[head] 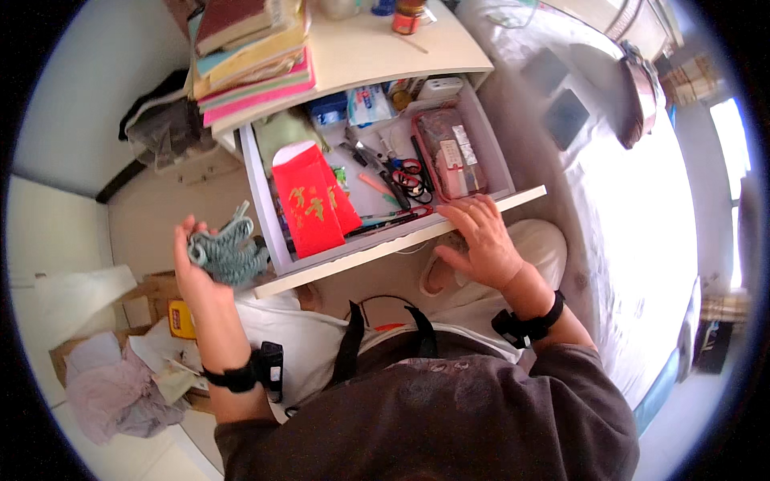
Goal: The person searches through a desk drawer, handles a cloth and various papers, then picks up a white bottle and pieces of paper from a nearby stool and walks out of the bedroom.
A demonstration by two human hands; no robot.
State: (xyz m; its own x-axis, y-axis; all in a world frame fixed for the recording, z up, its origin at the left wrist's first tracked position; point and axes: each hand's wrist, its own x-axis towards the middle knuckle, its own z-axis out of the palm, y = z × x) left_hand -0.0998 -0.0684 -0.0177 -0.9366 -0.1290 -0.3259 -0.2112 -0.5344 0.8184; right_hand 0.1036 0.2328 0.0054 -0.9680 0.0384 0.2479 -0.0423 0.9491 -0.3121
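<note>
My left hand (pixel 201 273) holds a bundle of grey-green knitted or braided cord (pixel 231 252), just left of a pulled-out drawer (pixel 400 231). My right hand (pixel 484 249) has its fingers hooked over the top of the drawer front, thumb on the outer side. Inside the drawer, red envelopes with gold characters (pixel 314 201) lie at the left. Red-handled scissors (pixel 409 174), pens (pixel 385 223) and dark tools fill the middle. A reddish see-through pouch (pixel 451 157) sits at the right, while a blue-and-white packet (pixel 368 105) and a white plug adapter (pixel 441 88) lie farther back.
Above the drawer, a desktop (pixel 355 54) carries a stack of books (pixel 252 60) and a jar (pixel 408 17). A bed with a pale sheet (pixel 631 240) runs along the right. On the left floor are crumpled bags (pixel 114 385), cardboard and a yellow box (pixel 181 319).
</note>
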